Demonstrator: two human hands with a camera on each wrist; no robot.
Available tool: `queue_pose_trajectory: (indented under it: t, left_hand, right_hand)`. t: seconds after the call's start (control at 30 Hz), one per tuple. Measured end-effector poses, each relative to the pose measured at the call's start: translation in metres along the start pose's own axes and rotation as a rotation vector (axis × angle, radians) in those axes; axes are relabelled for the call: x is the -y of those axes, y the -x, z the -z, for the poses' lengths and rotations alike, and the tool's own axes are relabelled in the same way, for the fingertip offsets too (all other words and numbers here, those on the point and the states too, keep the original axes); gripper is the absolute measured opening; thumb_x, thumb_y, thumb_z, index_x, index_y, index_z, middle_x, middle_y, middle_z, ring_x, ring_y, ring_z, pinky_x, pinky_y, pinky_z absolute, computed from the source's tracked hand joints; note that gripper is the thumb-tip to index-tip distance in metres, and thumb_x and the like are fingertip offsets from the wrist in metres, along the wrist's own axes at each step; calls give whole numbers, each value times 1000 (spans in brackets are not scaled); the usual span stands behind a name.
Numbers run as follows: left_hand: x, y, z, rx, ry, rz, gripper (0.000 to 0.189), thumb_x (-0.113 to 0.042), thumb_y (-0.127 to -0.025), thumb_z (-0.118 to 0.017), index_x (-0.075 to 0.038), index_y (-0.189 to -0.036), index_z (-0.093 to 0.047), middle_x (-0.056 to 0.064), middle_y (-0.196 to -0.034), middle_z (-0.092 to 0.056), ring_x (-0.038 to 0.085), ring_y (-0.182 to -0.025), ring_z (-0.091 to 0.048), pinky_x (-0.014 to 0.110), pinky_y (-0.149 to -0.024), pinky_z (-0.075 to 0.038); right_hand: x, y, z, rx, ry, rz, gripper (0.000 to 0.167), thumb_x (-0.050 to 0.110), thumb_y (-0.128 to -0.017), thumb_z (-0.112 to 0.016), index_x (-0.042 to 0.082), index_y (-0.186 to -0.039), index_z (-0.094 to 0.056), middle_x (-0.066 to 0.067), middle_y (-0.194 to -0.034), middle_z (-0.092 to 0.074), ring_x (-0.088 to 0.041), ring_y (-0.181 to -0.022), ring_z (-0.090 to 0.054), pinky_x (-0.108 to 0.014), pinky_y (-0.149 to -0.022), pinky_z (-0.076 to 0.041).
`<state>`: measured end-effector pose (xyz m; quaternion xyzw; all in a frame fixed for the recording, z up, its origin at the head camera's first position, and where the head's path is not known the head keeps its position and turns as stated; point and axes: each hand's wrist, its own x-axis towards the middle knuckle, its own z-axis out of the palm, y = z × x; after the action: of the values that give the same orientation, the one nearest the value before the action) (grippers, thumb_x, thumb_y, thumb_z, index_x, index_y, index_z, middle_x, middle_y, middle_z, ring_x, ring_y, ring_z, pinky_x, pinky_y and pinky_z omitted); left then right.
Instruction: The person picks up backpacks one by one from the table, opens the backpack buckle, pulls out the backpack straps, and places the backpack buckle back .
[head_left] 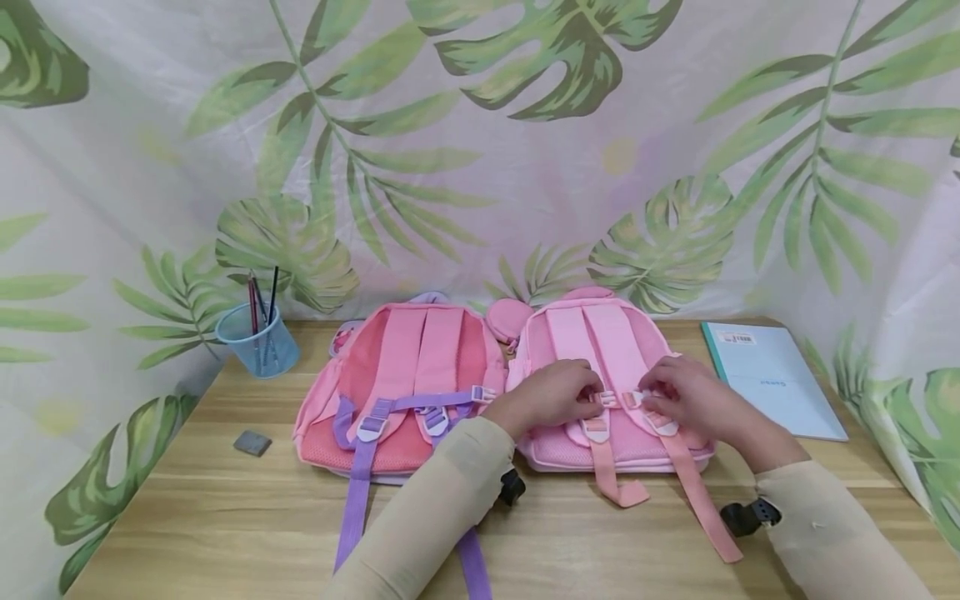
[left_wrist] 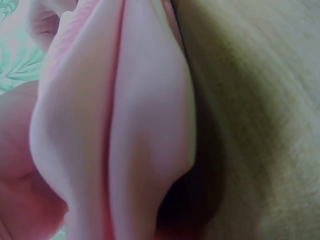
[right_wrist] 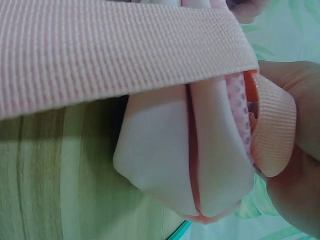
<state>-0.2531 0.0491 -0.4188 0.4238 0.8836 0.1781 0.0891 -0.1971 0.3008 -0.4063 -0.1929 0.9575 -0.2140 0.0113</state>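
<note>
A light pink backpack (head_left: 551, 437) lies with its straps upward on the table. My left hand (head_left: 557, 392) pinches the left half of its chest-strap buckle (head_left: 607, 399). With curled fingers, my right hand (head_left: 693, 396) pinches the right buckle half (head_left: 634, 400) close beside it. Whether the halves touch, I cannot tell. Peach webbing straps (head_left: 701, 508) hang toward the front edge. In the left wrist view the pink bag side (left_wrist: 145, 115) covers much of the hand. Peach webbing (right_wrist: 125, 50) crosses the right wrist view, with a loop near the right hand (right_wrist: 300, 200).
A second pink backpack (head_left: 322, 408) with purple straps (head_left: 356, 500) lies to the left, partly behind my left forearm. Pencils stand in a blue mesh cup (head_left: 262, 346). A grey eraser-like block (head_left: 252, 442) is at left, a blue notebook (head_left: 780, 383) at right. Leaf-patterned cloth hangs behind.
</note>
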Motion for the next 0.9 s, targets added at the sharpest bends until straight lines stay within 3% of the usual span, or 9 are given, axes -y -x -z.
queue_pose_trajectory:
  t: [0.47,0.77,0.9]
  left_hand:
    - [-2,4,6,-42,20,68,18,-31,-99,-77,-19,-113,-74,-8,-99,-65,8,-89,-58,23,-81,-49]
    - [4,8,9,-97,102,45,20,-30,-97,-78,-17,-110,-74,-7,-94,-65,6,-86,-59,19,-77,-47]
    - [6,10,9,-104,137,37,20,-29,-97,-78,-16,-111,-74,-7,-95,-66,5,-85,-60,18,-78,-48]
  right_hand:
    - [4,0,2,-10,5,24,16,15,-96,-82,10,-109,-76,0,-99,-67,-19,-92,-56,-38,-81,-50]
    - [15,-5,-2,-24,-51,40,28,20,-99,-79,9,-124,-75,-12,-126,-69,-36,-119,-60,-63,-105,-48]
    - [19,-9,-7,-7,-31,70,28,20,-98,-81,9,-123,-76,-9,-124,-69,-33,-119,-59,-58,-104,-48]
